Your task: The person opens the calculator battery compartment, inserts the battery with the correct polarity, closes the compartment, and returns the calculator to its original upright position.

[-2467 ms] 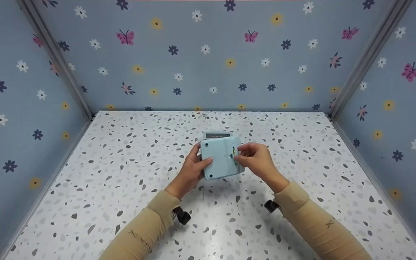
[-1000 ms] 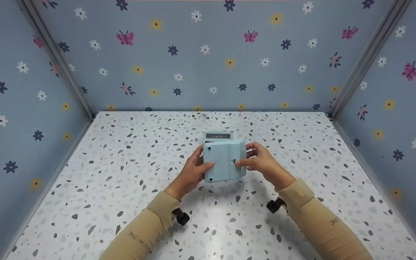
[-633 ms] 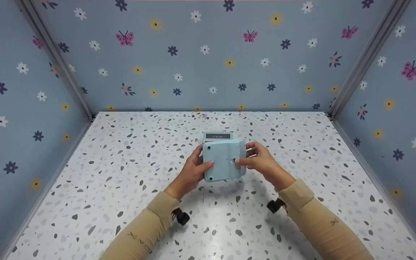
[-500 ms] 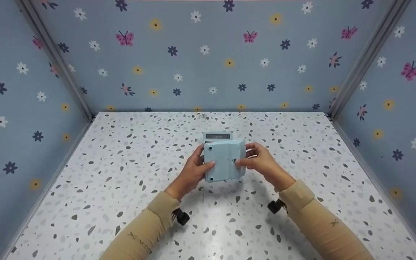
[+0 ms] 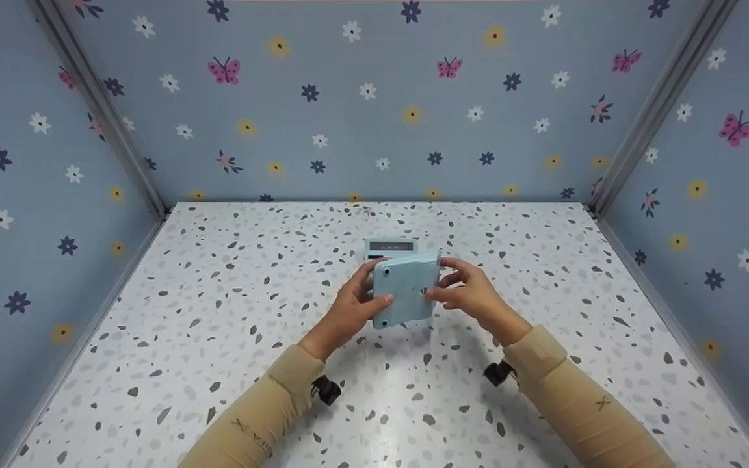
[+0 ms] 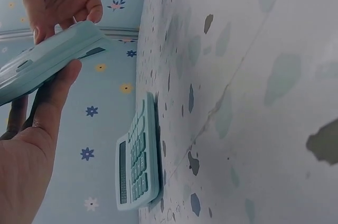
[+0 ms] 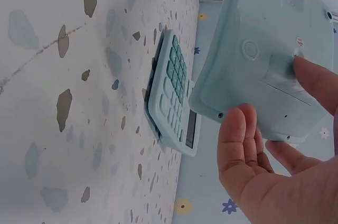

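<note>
A light blue calculator (image 5: 406,286) is held above the table with its underside facing me; small dark feet show along its left edge. My left hand (image 5: 348,307) grips that edge, thumb on the back and fingers behind. At the other side my right hand (image 5: 475,298) holds the calculator, its thumb pressing on the battery cover (image 7: 282,73) near a small notch. The cover sits in place in the right wrist view, hiding any battery. A second light blue calculator (image 7: 171,94) lies face up on the table just beyond, partly hidden from the head view.
The white speckled table (image 5: 251,273) is bounded by blue flowered walls (image 5: 374,97) at the back and both sides. Grey metal posts (image 5: 660,110) stand at the corners. A black wrist camera (image 5: 328,390) hangs from each sleeve.
Earliest, the battery compartment stood uncovered with a green battery showing and my right fingers at it. The cover is on it now. Since half a second ago, the calculator has turned and tilted slightly.
</note>
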The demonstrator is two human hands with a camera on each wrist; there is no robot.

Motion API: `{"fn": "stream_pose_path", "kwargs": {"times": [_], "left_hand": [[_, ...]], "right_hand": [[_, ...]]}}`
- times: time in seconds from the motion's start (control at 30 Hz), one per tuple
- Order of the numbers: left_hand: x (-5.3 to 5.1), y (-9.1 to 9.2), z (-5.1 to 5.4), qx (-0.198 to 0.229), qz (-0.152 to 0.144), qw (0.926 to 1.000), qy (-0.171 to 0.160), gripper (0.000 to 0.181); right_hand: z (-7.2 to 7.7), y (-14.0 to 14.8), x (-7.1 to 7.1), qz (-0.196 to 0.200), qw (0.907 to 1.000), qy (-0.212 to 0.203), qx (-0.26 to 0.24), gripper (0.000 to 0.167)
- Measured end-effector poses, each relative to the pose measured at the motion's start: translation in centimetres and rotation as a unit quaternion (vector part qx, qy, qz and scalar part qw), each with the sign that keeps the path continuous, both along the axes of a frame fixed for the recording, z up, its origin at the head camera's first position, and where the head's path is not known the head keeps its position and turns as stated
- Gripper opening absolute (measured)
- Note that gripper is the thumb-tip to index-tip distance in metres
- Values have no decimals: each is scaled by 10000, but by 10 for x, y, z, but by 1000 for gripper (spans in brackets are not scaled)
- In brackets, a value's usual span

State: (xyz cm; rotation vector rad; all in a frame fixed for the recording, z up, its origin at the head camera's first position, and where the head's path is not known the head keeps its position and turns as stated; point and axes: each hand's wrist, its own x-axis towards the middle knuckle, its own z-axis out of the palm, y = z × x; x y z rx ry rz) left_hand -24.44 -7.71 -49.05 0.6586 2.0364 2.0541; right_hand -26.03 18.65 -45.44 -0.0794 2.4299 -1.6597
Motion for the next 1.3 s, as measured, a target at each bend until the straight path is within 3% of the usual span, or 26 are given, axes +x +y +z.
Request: {"fn": "stream_pose_path", "kwargs": {"times": [0.37, 0.7, 0.9, 1.13, 1.3], "left_hand": [[4, 0, 2, -344, -49, 9984, 438, 66], [7, 3, 2, -439, -132, 9969, 636, 63], [9, 5, 2, -575, -215, 9927, 1037, 61], [12, 8, 4, -1092, -286, 9793, 1682, 56], [14, 9, 6, -1676, -307, 9561, 2383, 53]], "right_hand": [[4, 4, -2, 127, 9998, -155, -54, 82], [9, 7, -3, 59, 9959, -445, -785, 62], [12, 9, -3, 75, 9926, -525, -1091, 54], [14, 9, -3, 41, 9898, -641, -1272, 49], [15, 10, -3, 50, 9894, -736, -1248, 54]]}}
